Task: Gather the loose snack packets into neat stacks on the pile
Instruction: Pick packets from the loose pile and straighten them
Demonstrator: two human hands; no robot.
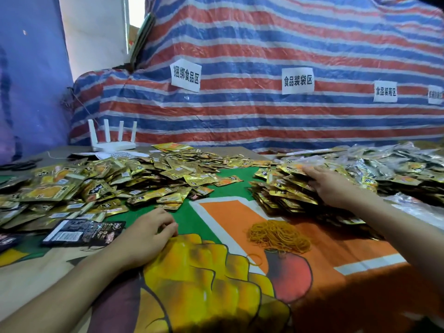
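Closest to the lens, the left grip (149,233) rests on the printed desk (230,219) at lower centre-left, fingers loosely curled and holding nothing; just beyond it, toward the upper left of the frame, the loose snack packets (115,186) spread in a wide gold scatter, the nearest one just beside its fingers; the right grip (329,186) lies at centre right with fingers fairly straight, laid flat on top of the pile (288,195), pinching nothing visible; a green strip of desk keeps scatter and pile apart; so the left grip is nearer the loose packets, and a gathered handful would likely have to travel rightward across that strip; rubber bands (278,236) sit heaped just below the pile.
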